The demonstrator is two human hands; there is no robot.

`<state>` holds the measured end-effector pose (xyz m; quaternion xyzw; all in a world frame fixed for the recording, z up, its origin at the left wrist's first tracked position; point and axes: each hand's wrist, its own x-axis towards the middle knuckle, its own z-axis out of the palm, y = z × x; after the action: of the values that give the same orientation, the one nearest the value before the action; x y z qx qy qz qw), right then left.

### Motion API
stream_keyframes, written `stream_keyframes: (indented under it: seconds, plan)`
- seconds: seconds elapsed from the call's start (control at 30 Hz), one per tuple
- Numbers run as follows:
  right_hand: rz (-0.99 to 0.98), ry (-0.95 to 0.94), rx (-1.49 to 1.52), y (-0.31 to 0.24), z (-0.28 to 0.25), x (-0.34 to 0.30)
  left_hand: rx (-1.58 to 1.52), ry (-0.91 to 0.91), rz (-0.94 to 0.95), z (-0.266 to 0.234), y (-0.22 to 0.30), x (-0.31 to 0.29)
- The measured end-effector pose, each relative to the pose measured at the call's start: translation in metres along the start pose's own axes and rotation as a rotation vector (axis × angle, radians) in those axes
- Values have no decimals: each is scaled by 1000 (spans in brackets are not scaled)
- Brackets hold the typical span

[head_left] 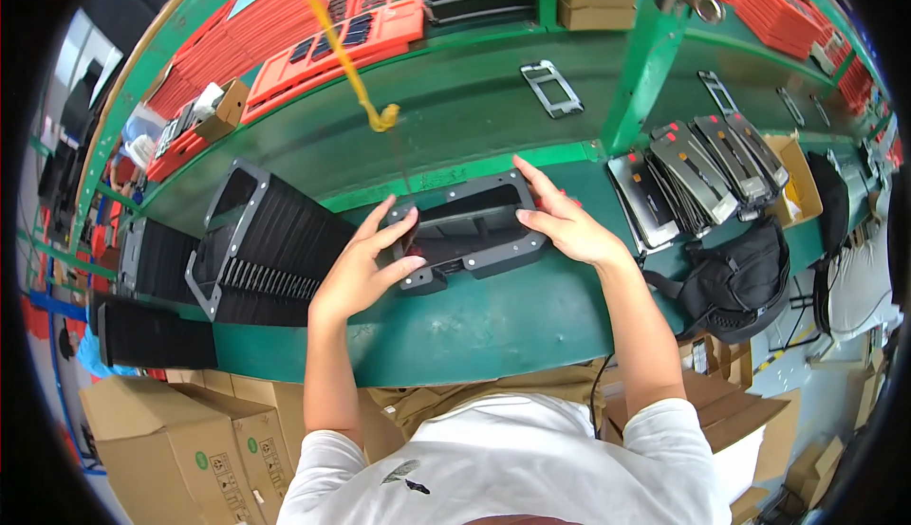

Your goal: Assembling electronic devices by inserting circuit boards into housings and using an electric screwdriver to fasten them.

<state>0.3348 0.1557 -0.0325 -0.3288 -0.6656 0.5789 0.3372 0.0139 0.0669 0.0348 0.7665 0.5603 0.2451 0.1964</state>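
Note:
Between my two hands is a black rectangular frame with a wide opening and small round silver spots along its rim. My left hand grips its left end, thumb and fingers spread over the rim. The opposite end is held by my right hand, with the thumb on the rim and the index finger stretched along the far corner. The frame is over the green tabletop; whether it touches the top I cannot tell. Just left of my left hand stands a long stack of similar black frames.
More black parts lie at the left table edge. To the right are rows of flat grey-black panels, a black bag and a cardboard box. A yellow cord hangs ahead. Orange trays fill the shelf; cartons stand below.

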Motion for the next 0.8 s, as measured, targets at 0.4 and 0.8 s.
stream_keyframes:
  seconds: [0.4, 0.8]
  plan:
    - [-368, 89, 130, -159, 52, 124, -651, -45, 33, 40, -38, -2]
    - [-673, -366, -370, -42, 114, -14, -443, 103, 308, 43, -42, -7]
